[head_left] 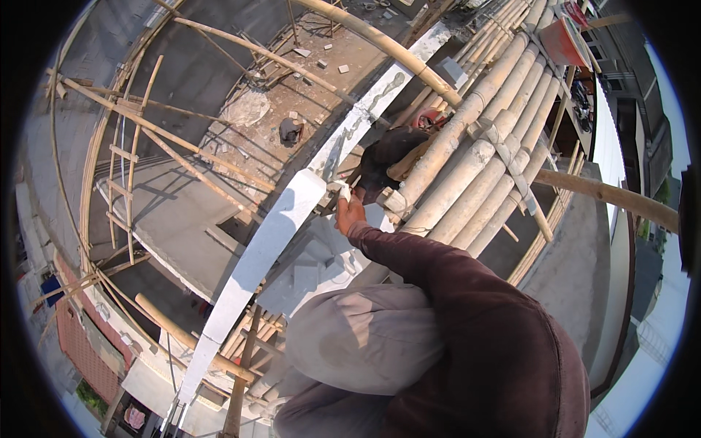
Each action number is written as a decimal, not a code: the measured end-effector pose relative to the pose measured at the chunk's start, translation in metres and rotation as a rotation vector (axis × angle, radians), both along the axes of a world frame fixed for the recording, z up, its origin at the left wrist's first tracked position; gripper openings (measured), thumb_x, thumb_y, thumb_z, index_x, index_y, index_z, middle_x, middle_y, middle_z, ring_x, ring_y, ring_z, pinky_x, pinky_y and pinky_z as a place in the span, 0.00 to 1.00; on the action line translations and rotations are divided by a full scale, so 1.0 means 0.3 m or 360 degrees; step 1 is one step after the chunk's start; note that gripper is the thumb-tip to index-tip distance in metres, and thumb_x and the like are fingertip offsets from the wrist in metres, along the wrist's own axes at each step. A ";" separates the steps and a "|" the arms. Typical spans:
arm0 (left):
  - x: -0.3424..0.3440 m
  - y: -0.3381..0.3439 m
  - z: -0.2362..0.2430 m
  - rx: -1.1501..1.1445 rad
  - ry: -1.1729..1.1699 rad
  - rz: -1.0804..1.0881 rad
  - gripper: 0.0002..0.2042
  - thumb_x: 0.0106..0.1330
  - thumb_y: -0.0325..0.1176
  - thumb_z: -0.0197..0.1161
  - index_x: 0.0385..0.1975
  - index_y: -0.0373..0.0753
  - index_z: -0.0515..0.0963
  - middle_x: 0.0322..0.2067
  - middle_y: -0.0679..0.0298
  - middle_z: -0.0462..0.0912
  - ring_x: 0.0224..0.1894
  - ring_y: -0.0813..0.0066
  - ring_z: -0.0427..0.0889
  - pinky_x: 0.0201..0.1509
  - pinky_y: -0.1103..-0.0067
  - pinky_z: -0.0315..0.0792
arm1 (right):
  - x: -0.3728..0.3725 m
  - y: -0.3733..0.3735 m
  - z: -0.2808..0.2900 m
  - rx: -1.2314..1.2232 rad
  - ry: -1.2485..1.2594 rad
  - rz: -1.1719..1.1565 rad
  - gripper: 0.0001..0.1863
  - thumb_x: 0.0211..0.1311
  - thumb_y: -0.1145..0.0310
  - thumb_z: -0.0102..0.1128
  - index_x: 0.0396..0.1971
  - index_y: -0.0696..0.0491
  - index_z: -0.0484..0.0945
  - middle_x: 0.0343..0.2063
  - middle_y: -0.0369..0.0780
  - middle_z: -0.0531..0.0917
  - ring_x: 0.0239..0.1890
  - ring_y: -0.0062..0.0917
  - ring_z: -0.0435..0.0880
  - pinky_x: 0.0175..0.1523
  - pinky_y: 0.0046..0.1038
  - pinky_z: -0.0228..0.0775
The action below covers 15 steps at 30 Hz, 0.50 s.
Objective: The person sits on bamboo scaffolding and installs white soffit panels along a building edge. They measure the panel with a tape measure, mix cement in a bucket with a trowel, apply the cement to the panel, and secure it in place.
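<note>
My right hand reaches forward from a dark maroon sleeve and is closed around the whitish handle of a trowel. The trowel's grey blade points away from me, low over the narrow wall top. Just to the left of the hand, a long white block lies along the wall, its near end running down toward the lower left. Beyond the blade, wet grey mortar is spread in an uneven strip along the white wall top. My left hand is not in view.
Bamboo poles lashed together form a platform on the right, with a red bucket at its far end. Pale block pieces lie beside my knee. Left of the wall, bamboo scaffolding stands above a drop to a littered lower floor.
</note>
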State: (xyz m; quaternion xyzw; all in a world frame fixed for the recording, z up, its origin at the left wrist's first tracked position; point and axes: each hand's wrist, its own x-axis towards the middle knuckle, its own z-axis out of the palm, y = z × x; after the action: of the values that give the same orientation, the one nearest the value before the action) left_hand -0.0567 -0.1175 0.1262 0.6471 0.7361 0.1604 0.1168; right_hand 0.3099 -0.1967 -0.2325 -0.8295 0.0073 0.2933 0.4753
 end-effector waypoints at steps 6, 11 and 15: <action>-0.054 -0.067 0.041 0.0055 0.0031 0.0070 0.23 0.67 0.43 0.66 0.51 0.29 0.74 0.48 0.48 0.79 0.45 0.58 0.81 0.51 0.67 0.76 | 0.041 0.009 0.242 0.0037 0.0414 0.0047 0.24 0.68 0.54 0.50 0.44 0.65 0.75 0.23 0.52 0.82 0.26 0.46 0.85 0.34 0.41 0.76; -0.150 -0.193 0.162 0.0185 0.0147 0.0234 0.23 0.68 0.43 0.65 0.52 0.29 0.74 0.49 0.48 0.79 0.46 0.58 0.80 0.52 0.67 0.75 | 0.197 -0.028 0.449 0.0208 0.0418 0.0287 0.20 0.71 0.55 0.50 0.36 0.61 0.74 0.17 0.40 0.77 0.16 0.26 0.79 0.20 0.29 0.72; -0.222 -0.389 0.332 0.0358 0.0363 0.0460 0.23 0.68 0.43 0.64 0.53 0.29 0.74 0.49 0.48 0.79 0.47 0.57 0.80 0.53 0.67 0.75 | 0.326 -0.091 0.648 0.0249 0.0186 0.0647 0.18 0.73 0.55 0.49 0.32 0.55 0.72 0.18 0.35 0.74 0.15 0.20 0.73 0.21 0.25 0.67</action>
State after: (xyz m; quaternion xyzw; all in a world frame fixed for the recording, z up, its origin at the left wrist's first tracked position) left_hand -0.1233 -0.2341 0.2259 0.5577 0.8072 0.1822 -0.0644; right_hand 0.4077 -0.2240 -0.0381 -0.7561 -0.1553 0.4303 0.4681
